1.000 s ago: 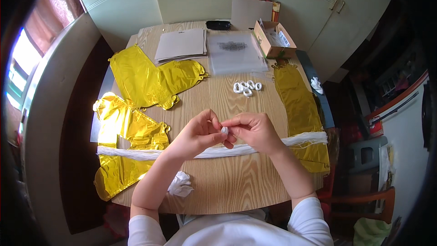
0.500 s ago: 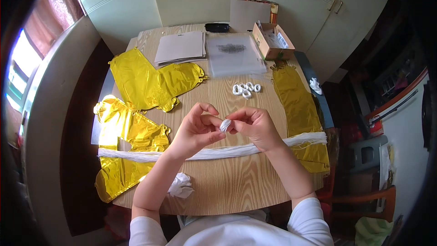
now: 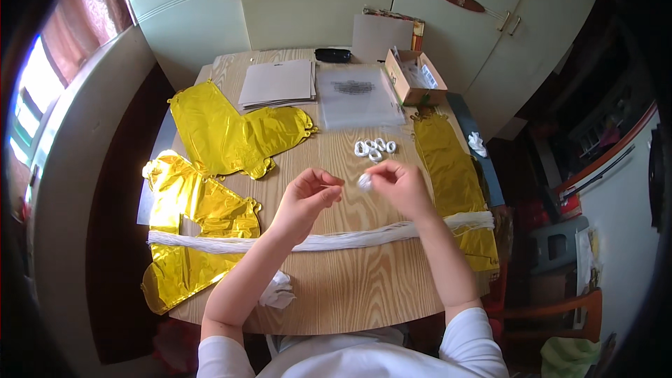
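Note:
My right hand (image 3: 400,187) pinches a small white coil of string (image 3: 365,182) between thumb and fingertips, above the middle of the table. Left of it, my left hand (image 3: 308,199) is closed in a pinch, apart from the coil; whatever its fingertips hold is too fine to make out. Just beyond the right hand lie several small white string coils (image 3: 375,148) in a cluster. A long bundle of white strings (image 3: 343,241) stretches across the table under my forearms. Beside my left forearm sits a crumpled white tissue (image 3: 278,290).
Gold foil balloons lie flat at the left (image 3: 231,136), with another gold foil balloon (image 3: 448,157) at the right. Grey cards (image 3: 278,82), clear plastic bags (image 3: 353,105), a black case (image 3: 332,55) and an open cardboard box (image 3: 418,98) stand along the far side.
My hands have moved apart. The coil has left my left fingers and gone right with my right hand. The left fingers have drawn together.

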{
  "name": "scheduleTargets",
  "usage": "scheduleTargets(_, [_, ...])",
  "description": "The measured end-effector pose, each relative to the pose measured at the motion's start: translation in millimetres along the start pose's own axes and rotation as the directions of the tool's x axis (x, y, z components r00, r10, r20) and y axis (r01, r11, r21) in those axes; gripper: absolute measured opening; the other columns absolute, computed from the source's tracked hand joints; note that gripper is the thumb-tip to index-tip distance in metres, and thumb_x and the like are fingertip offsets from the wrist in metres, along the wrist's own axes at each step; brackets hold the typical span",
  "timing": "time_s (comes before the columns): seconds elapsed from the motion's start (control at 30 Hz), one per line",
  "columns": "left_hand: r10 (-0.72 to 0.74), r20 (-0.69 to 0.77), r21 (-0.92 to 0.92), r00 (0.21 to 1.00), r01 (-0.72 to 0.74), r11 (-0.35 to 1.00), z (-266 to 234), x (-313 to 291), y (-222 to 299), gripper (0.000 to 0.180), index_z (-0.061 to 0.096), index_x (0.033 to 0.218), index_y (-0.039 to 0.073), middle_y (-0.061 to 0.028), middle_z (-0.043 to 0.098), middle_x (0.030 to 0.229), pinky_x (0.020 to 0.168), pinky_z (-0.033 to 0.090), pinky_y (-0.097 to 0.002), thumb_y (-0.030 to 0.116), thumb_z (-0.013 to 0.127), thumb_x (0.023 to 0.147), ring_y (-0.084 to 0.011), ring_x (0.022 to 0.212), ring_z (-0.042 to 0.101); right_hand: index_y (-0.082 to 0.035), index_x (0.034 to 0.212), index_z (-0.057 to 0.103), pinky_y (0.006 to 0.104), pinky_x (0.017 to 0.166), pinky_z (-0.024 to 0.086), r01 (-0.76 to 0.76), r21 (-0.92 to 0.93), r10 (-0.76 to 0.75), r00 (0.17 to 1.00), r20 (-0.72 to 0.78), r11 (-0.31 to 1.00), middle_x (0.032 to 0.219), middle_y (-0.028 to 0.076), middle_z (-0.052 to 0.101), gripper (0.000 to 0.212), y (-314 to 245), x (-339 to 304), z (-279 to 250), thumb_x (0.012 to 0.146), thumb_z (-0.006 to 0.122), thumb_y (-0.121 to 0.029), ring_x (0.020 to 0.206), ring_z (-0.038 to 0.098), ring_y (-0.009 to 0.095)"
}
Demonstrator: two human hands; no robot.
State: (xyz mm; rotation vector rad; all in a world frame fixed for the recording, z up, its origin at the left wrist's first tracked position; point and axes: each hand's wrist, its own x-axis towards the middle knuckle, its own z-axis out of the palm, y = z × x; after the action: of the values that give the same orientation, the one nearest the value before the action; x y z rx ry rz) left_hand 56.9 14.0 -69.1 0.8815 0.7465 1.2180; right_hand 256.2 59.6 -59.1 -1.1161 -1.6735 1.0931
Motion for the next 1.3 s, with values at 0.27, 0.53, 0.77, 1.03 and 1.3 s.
scheduleTargets(0.27, [-0.016, -0.012, 0.052, 1.000, 0.017, 0.999, -6, 7, -2, 0.006, 0.054, 0.089, 0.007, -0.0051, 0.060, 0.097, 0.074, 0.042, -0.0220, 0.006, 0.058, 0.085, -0.0079, 0.082, 0.056, -0.003, 0.074, 0.064, 0.0259, 0.054, 0.047, -0.197, -0.274, 0.128, 0.960, -0.249, 0.941, 0.065, 0.007, 0.065, 0.008, 121, 65, -62, 0.071, 0.065, -0.011, 0.058, 0.063, 0.012])
scheduleTargets(0.53, [-0.047, -0.007, 0.072, 0.999, 0.048, 0.996, -11, 8, -3, 0.006, 0.054, 0.088, 0.009, -0.0043, 0.059, 0.097, 0.076, 0.041, -0.0221, 0.005, 0.057, 0.084, -0.0077, 0.087, 0.055, -0.003, 0.071, 0.059, 0.0266, 0.052, 0.047, -0.189, -0.453, 0.056, 0.955, -0.292, 0.871, 0.065, 0.008, 0.063, 0.009, 121, 72, -40, 0.070, 0.064, -0.009, 0.054, 0.061, 0.014])
scheduleTargets(0.77, [-0.043, -0.008, 0.079, 0.999, 0.044, 0.996, -15, 9, -6, 0.006, 0.054, 0.088, 0.009, -0.0041, 0.059, 0.096, 0.076, 0.041, -0.0224, 0.005, 0.055, 0.084, -0.0085, 0.086, 0.055, -0.001, 0.075, 0.061, 0.0304, 0.058, 0.048, -0.115, -0.520, -0.059, 0.951, -0.305, 0.846, 0.072, 0.010, 0.064, 0.008, 113, 68, -36, 0.074, 0.063, -0.009, 0.066, 0.063, 0.022])
scheduleTargets(1.03, [-0.046, 0.001, 0.069, 0.999, 0.046, 0.997, -17, 10, -6, 0.005, 0.054, 0.089, 0.008, -0.0039, 0.060, 0.090, 0.074, 0.041, -0.0217, 0.005, 0.055, 0.085, -0.0085, 0.082, 0.055, -0.005, 0.089, 0.066, 0.0354, 0.073, 0.049, 0.257, -0.715, -0.441, 0.894, -0.080, 0.650, 0.093, 0.010, 0.062, 0.014, 102, 43, -33, 0.078, 0.062, -0.013, 0.084, 0.060, 0.026])
scheduleTargets(1.3, [-0.027, 0.005, 0.087, 1.000, 0.027, 0.996, -17, 10, -2, 0.005, 0.054, 0.089, 0.007, -0.0032, 0.061, 0.088, 0.071, 0.041, -0.0206, 0.007, 0.056, 0.085, -0.0072, 0.079, 0.055, -0.005, 0.088, 0.066, 0.0366, 0.071, 0.050, 0.139, -0.758, -0.333, 0.937, -0.108, 0.637, 0.089, 0.008, 0.063, 0.014, 104, 49, -25, 0.078, 0.064, -0.014, 0.083, 0.060, 0.027])
